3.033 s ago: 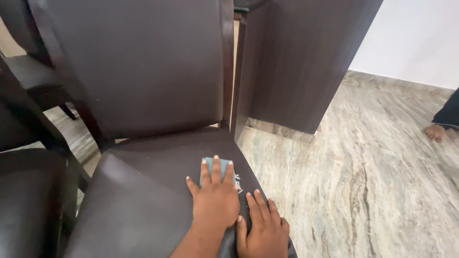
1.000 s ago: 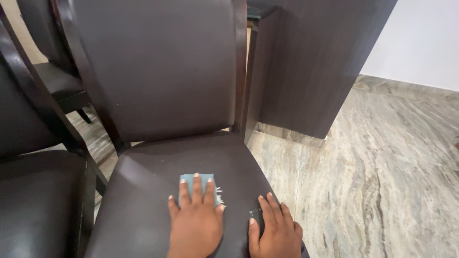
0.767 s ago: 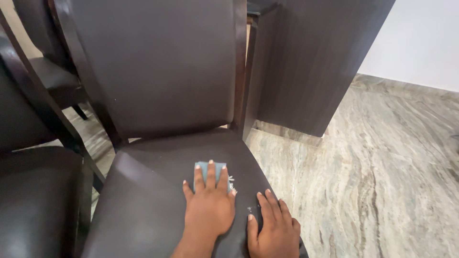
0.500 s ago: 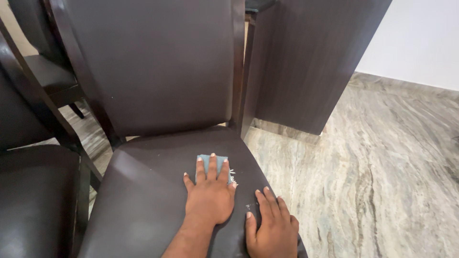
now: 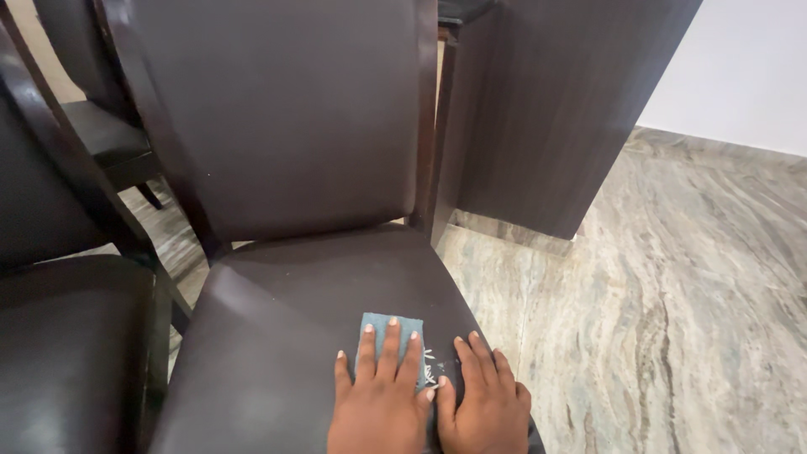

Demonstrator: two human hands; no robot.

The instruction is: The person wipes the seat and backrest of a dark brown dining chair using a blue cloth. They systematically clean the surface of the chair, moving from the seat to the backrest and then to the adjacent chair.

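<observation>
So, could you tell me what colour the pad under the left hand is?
The pad is blue-grey, seen in the head view.

Dark brown padded chairs with wooden frames: three — one in the middle (image 5: pixel 286 168), one at the left edge (image 5: pixel 67 336), one behind at upper left (image 5: pixel 92 126)
Small blue-grey folded cloths: one (image 5: pixel 388 336), flat on the middle chair's seat
Bare hands: two — left hand (image 5: pixel 382 403), right hand (image 5: pixel 483 403)
Dark brown wood-grain panels: one (image 5: pixel 546 109)
Grey veined stone floors: one (image 5: pixel 672 319)
</observation>
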